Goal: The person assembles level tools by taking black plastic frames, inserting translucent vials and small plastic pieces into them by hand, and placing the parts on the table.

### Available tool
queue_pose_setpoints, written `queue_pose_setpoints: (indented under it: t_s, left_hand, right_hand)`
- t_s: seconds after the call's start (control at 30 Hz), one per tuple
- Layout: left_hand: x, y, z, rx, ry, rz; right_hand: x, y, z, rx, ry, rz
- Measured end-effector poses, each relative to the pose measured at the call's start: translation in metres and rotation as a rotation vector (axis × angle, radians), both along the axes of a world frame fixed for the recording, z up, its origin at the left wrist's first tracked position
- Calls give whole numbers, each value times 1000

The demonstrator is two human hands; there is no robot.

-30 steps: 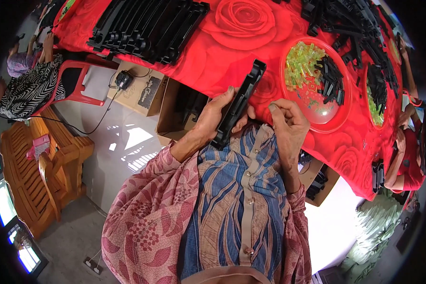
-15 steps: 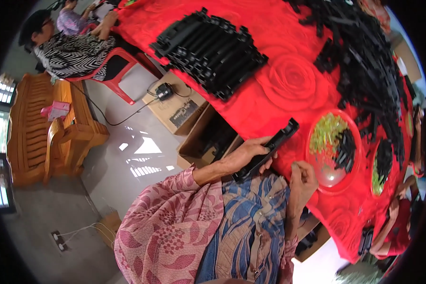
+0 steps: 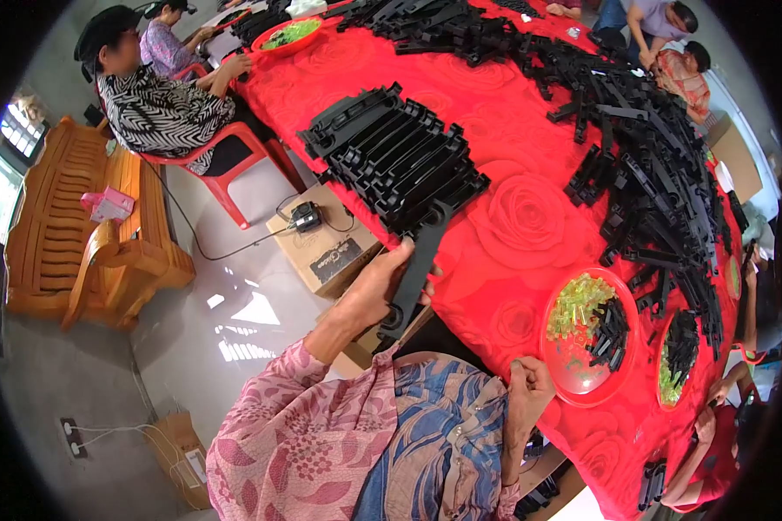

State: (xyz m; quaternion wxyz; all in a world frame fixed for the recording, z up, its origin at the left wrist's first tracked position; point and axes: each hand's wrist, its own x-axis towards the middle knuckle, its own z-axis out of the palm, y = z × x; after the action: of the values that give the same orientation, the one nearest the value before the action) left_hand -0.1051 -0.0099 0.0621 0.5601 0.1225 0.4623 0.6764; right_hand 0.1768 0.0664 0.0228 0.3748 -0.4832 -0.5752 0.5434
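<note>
My left hand (image 3: 375,282) grips a long black plastic strip-like part (image 3: 421,260) by its lower half, its upper end reaching the stack. That stack of similar black plastic parts (image 3: 400,161) lies in rows on the red cloth just beyond. Lower right, my right hand (image 3: 531,388) is closed at the table edge with fingers curled together; whatever is between them is hidden. Beside it sits a red round tray (image 3: 573,395) holding small yellow-green clear pieces (image 3: 578,304) and small black pieces (image 3: 609,334).
A large heap of black parts (image 3: 626,130) covers the table's right side. More trays (image 3: 669,395) stand right and at the far left (image 3: 287,39). Cardboard boxes (image 3: 321,256) stand below the left edge. Several other people sit around; a wooden bench (image 3: 104,234) is at left.
The black part in my left hand has swung toward the stack and turned, showing its flat side. My right hand has shifted slightly left and down. The view has tilted up.
</note>
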Motion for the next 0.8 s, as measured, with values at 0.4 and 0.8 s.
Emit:
queue_pose_setpoints:
  t_s: [0.4, 0.8]
  left_hand:
    - [-189, 66, 41, -291, 1440, 523]
    - [-266, 112, 6, -399, 1922, 465]
  right_hand:
    - [4, -1, -13, -24, 6, 25]
    - [4, 5, -13, 139, -48, 72]
